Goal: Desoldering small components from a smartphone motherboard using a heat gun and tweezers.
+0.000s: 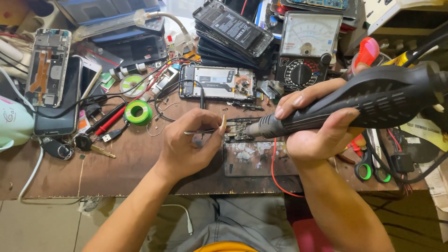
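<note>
Right hand [322, 126] gripping black hot-air tool [354, 105]; left hand [193, 142] with tweezers [205, 131].

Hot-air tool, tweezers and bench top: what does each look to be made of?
Hot-air tool in the right hand: matte black moulded plastic with ribbed grip, and a duller grey, probably metal nozzle. Tweezers in the left hand: thin, shiny, likely steel. Bench top: brown wood or board, worn and scuffed, finish unclear.
</note>
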